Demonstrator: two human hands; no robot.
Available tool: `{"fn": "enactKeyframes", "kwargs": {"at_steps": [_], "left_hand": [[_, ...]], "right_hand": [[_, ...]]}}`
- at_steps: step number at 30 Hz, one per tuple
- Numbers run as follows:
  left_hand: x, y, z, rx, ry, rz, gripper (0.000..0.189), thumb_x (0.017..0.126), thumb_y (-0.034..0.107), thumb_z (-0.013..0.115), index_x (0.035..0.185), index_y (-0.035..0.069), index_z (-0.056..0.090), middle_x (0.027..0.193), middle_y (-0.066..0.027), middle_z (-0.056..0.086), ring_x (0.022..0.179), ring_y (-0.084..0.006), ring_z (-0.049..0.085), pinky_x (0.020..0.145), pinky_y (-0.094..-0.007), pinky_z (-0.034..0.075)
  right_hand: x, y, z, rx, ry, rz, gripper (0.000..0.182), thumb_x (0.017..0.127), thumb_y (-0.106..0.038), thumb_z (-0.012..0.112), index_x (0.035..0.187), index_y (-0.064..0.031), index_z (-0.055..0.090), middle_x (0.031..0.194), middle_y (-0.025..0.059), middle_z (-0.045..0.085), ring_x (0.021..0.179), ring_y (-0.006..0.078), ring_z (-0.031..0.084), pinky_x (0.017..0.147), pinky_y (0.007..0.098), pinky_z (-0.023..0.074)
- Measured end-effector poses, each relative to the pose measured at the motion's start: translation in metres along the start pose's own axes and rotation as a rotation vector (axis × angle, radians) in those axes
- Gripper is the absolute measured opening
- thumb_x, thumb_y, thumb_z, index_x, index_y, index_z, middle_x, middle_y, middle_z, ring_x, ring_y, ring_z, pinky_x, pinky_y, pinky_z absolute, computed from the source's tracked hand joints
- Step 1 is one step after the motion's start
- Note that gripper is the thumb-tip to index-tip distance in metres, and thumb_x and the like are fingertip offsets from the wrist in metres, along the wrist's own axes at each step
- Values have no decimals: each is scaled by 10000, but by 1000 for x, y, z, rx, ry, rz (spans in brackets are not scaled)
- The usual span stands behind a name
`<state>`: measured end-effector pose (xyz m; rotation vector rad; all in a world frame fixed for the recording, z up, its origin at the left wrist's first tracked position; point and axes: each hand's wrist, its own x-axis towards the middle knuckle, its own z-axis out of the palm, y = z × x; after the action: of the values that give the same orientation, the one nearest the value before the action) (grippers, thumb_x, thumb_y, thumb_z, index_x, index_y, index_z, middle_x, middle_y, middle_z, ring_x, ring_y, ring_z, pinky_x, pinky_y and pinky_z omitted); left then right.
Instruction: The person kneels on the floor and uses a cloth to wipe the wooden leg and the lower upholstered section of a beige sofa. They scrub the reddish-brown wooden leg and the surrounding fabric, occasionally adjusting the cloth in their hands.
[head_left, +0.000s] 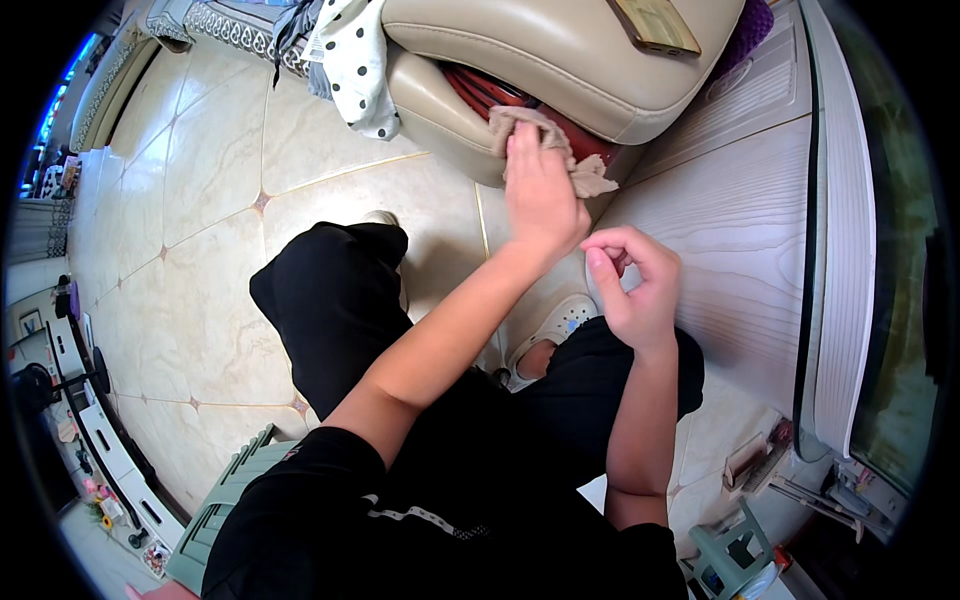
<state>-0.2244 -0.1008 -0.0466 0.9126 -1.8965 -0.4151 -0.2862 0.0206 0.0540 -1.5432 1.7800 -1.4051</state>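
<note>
My left hand (541, 199) presses a crumpled beige cloth (592, 176) with its fingers against the corner of a beige leather-covered seat (480, 37). The cloth lies at the gap between the seat's upper and lower padded parts, over a glossy dark red surface (581, 135). Part of that surface is hidden by the cloth and my hand. Lower and to the right, my right hand (637, 281) hovers with curled fingers, its thumb near the index finger and nothing visible in it. It is close to my left wrist, apart from the cloth.
A smartphone (656, 26) rests on the seat top. A white cloth with black dots (360, 67) hangs beside it. To the right stands a pale wood-grain cabinet (735, 217) below a glass tank (885, 262). Green plastic stools (225, 495) are behind me.
</note>
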Motion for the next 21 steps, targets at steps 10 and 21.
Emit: {"fn": "enactKeyframes", "kwargs": {"at_steps": [10, 21], "left_hand": [[14, -30, -9, -194, -41, 129, 380, 639, -84, 529, 1011, -11, 508, 1406, -345, 411, 1262, -515, 446, 1058, -517, 377], [30, -40, -14, -375, -63, 106, 394, 634, -111, 477, 1014, -4, 477, 1353, -324, 470, 1236, -519, 466, 1059, -499, 392]], "right_hand": [[-1, -9, -4, 33, -32, 39, 18, 833, 4, 659, 848, -3, 667, 688, 24, 605, 585, 80, 501, 551, 232, 397], [8, -3, 5, 22, -52, 41, 9, 836, 1, 658, 842, -4, 657, 648, 17, 580, 561, 77, 501, 534, 231, 392]]}}
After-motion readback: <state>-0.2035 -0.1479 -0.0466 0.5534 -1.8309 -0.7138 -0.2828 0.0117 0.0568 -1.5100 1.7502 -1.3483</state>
